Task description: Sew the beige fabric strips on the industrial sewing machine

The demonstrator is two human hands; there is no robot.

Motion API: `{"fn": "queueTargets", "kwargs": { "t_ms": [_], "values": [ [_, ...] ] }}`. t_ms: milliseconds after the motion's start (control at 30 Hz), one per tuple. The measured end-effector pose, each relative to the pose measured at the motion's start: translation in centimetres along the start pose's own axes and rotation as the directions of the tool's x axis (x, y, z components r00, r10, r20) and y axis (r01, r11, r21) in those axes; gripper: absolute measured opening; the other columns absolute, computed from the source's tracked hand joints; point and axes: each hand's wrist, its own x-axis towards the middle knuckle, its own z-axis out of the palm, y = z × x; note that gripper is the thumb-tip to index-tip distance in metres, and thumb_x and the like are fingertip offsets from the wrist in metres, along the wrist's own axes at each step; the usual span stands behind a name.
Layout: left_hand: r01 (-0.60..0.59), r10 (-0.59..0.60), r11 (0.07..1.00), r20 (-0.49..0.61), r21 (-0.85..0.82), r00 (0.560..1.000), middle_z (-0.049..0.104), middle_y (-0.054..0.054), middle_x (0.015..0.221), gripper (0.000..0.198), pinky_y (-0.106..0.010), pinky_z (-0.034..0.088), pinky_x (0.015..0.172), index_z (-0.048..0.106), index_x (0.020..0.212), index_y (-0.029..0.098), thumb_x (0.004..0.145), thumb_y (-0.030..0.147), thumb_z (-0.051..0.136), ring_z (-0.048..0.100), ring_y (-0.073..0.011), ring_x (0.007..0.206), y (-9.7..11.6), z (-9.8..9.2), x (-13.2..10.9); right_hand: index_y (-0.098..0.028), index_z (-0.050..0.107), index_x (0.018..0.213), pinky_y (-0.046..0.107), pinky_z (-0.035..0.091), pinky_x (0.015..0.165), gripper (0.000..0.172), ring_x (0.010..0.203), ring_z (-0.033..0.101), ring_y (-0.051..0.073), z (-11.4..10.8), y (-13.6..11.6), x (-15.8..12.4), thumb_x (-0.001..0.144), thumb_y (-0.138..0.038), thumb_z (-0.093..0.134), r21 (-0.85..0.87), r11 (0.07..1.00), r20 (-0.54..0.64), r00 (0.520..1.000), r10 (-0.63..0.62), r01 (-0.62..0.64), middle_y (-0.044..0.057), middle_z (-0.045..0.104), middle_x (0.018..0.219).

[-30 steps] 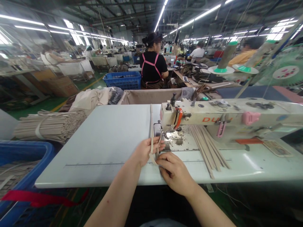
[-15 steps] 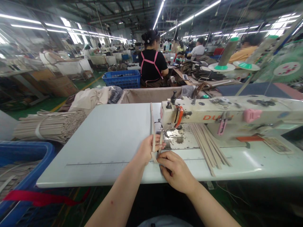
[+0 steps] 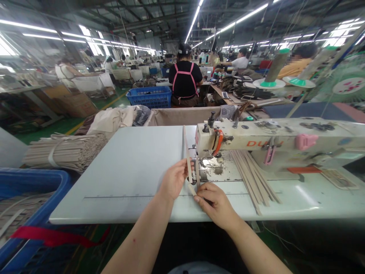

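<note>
A narrow beige fabric strap (image 3: pixel 186 142) runs from the far table edge down to my hands, left of the sewing machine (image 3: pixel 242 135). My left hand (image 3: pixel 174 179) has curled fingers around its upright length, fingertips behind it. My right hand (image 3: pixel 215 201) pinches a folded-over lower part of the strap between thumb and fingers, near the front of the table. Another length of strap stands upright between the hands and the needle plate (image 3: pixel 211 163). Whether both lengths are one strap I cannot tell.
Several loose straps (image 3: pixel 253 179) lie under the machine arm. On the left are a tied strap bundle (image 3: pixel 65 150) and a blue crate (image 3: pixel 34 175) with a red ribbon (image 3: pixel 54 236). Thread cones (image 3: pixel 273 68) stand at the right. A person (image 3: pixel 185 78) sits ahead, back turned.
The crossed strap near my left thumb has separated, and its lower part now slants toward my right fingertips. My left hand's fingers are raised slightly. The person ahead has turned their head away.
</note>
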Motion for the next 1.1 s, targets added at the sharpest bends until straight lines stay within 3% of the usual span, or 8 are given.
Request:
{"fn": "queueTargets", "kwargs": {
  "t_ms": [100, 333, 467, 600, 667, 800, 1100],
  "values": [
    [-0.021, 0.021, 0.997, -0.005, -0.074, 1.000, 0.078, -0.013, 0.107, 0.031, -0.029, 0.054, 0.088, 0.077, 0.110, 0.009, 0.085, 0.026, 0.071, 0.071, -0.0183, 0.091, 0.5, 0.3, -0.3, -0.020, 0.071, 0.080, 0.030, 0.046, 0.074, 0.025, 0.082, 0.060, 0.017, 0.1, 0.3, 0.0, 0.100, -0.032, 0.062, 0.032, 0.999, 0.002, 1.000, 0.031, -0.031, 0.004, 0.063, 0.085],
    [-0.013, 0.011, 0.995, -0.022, -0.096, 1.000, 0.078, -0.010, 0.099, 0.033, -0.025, 0.056, 0.081, 0.075, 0.113, 0.010, 0.083, 0.022, 0.080, 0.071, -0.0151, 0.085, 0.6, 0.8, -0.5, -0.020, 0.073, 0.083, 0.030, 0.045, 0.076, 0.022, 0.082, 0.059, 0.017, -0.1, 0.2, 0.1, 0.099, -0.031, 0.064, 0.074, 0.996, 0.022, 0.999, 0.043, -0.044, 0.004, 0.062, 0.085],
    [0.002, -0.010, 0.991, -0.058, -0.136, 0.998, 0.077, -0.009, 0.095, 0.028, -0.022, 0.058, 0.077, 0.075, 0.110, 0.009, 0.084, 0.019, 0.079, 0.071, -0.0127, 0.081, 0.8, 0.7, -0.1, -0.023, 0.076, 0.095, 0.032, 0.045, 0.081, 0.015, 0.087, 0.059, 0.018, -0.9, -2.1, -0.4, 0.099, -0.027, 0.062, 0.105, 0.994, 0.083, 0.995, -0.048, 0.039, 0.004, 0.064, 0.090],
    [0.021, -0.032, 0.986, -0.064, -0.164, 0.997, 0.076, -0.008, 0.093, 0.027, -0.023, 0.059, 0.078, 0.073, 0.111, 0.009, 0.086, 0.018, 0.078, 0.071, -0.0122, 0.079, 0.9, 0.6, 0.3, -0.024, 0.076, 0.095, 0.033, 0.045, 0.083, 0.012, 0.093, 0.059, 0.018, -1.2, -5.1, -2.7, 0.097, -0.025, 0.064, 0.121, 0.990, 0.238, 0.967, -0.093, 0.066, 0.004, 0.068, 0.094],
    [0.026, -0.037, 0.987, -0.066, -0.159, 0.997, 0.075, -0.008, 0.093, 0.028, -0.023, 0.059, 0.078, 0.073, 0.112, 0.009, 0.085, 0.018, 0.078, 0.071, -0.0121, 0.079, 0.8, 0.5, 0.4, -0.022, 0.075, 0.093, 0.034, 0.046, 0.083, 0.011, 0.093, 0.059, 0.019, -1.0, -5.6, -4.2, 0.096, -0.028, 0.066, 0.127, 0.991, 0.295, 0.953, -0.071, 0.034, 0.005, 0.068, 0.094],
    [0.012, -0.019, 0.994, -0.070, -0.106, 0.997, 0.076, -0.008, 0.093, 0.031, -0.023, 0.057, 0.074, 0.073, 0.111, 0.011, 0.082, 0.019, 0.081, 0.071, -0.0131, 0.079, 0.4, 0.3, 0.2, -0.023, 0.077, 0.099, 0.036, 0.047, 0.083, 0.018, 0.092, 0.059, 0.020, -0.9, -4.6, -6.7, 0.098, -0.034, 0.063, 0.149, 0.987, 0.268, 0.963, 0.012, -0.053, 0.006, 0.067, 0.092],
    [0.026, -0.033, 0.997, -0.096, -0.073, 0.995, 0.073, -0.009, 0.086, 0.032, -0.026, 0.056, 0.075, 0.072, 0.095, 0.010, 0.074, 0.028, 0.088, 0.070, -0.0151, 0.078, 0.2, 0.1, 0.0, -0.036, 0.077, 0.118, 0.037, 0.049, 0.087, 0.026, 0.098, 0.060, 0.023, -3.4, -4.8, -8.2, 0.097, -0.044, 0.064, 0.165, 0.973, 0.433, 0.898, 0.077, -0.163, 0.006, 0.074, 0.106]
  ]
}}
